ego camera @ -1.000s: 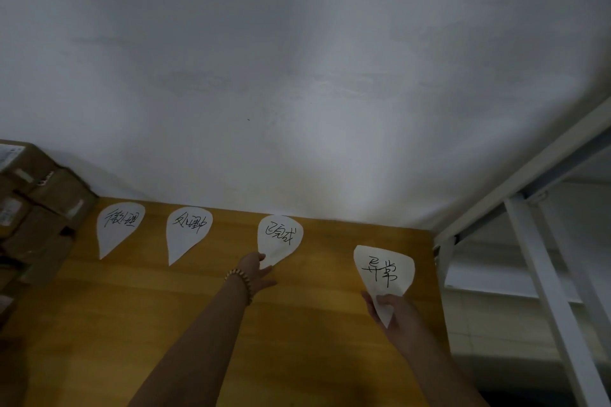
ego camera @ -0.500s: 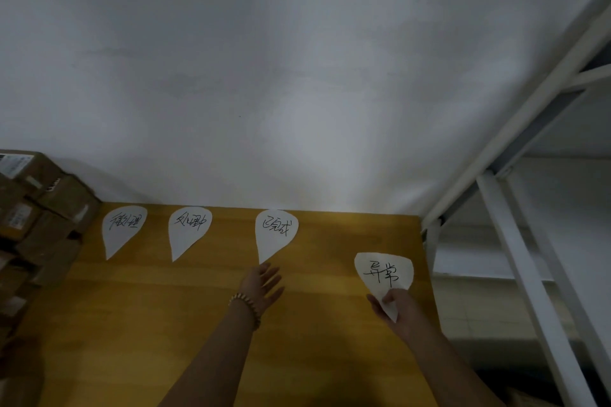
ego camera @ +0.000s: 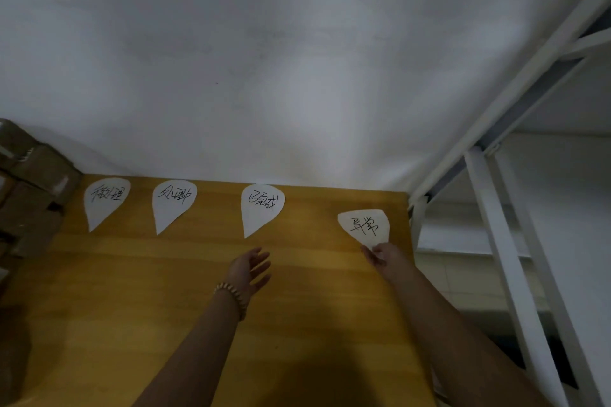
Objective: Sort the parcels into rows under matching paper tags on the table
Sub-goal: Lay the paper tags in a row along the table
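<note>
One tag (ego camera: 363,225), tip toward six o'clock, was pinched by the right grip (ego camera: 386,257) (left grip (ego camera: 250,269) slack, empty, nearer the nine o'clock parcels (ego camera: 33,195)).

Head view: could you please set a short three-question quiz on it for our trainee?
1. True or false: the left hand grips a tag.
2. The right hand pinches: A) the rightmost tag; B) a pen; C) nothing.
3. Fill in: the parcels are stacked at the table's ___ side.

Key: 1 false, it is open and touches no tag; 2 A; 3 left.
</note>
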